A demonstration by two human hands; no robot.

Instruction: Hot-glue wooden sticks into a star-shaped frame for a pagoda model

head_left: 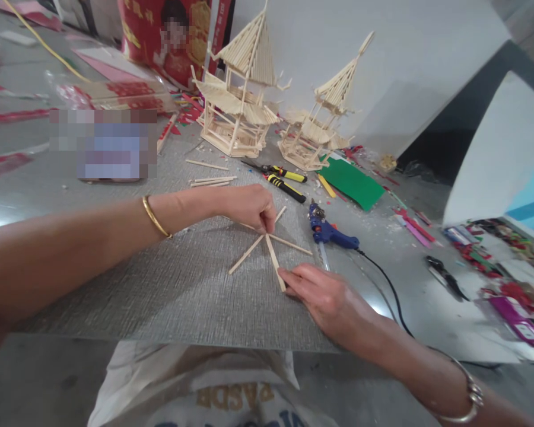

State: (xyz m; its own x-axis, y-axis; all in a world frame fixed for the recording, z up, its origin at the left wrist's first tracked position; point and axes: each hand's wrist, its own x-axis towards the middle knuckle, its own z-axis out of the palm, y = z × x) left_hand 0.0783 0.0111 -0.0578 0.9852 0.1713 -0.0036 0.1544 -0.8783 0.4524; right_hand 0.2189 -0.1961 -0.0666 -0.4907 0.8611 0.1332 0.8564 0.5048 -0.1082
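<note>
The biggest thing is the gray counter (pixel 160 302), and everything sits on it. At the back stands a tall stick tower (pixel 244 95), with a pointy roof on top. It looks all built, or very close. Next to it is a smaller stick tower (pixel 318 127), and it has its pointy roof too.

Near the front edge, a star of sticks (pixel 244 255) lies flat. Five arms show, and they meet in the middle. It looks like just a start, because nothing stands up on it. I can't tell if another arm hides under the fingers.

The left hand (pixel 251 207) pinches down at the middle of the star. The right hand (pixel 320 293) is apart from it and holds the outer end of the front stick (pixel 273 258) between finger and thumb. That stick seems not quite done, since both hands are busy with it.

Yellow and black pliers (pixel 286 188) lie behind the star. A blue glue gun (pixel 336 236) rests just to its right. Some loose sticks (pixel 213 181) lie behind the left hand, still not used.
</note>
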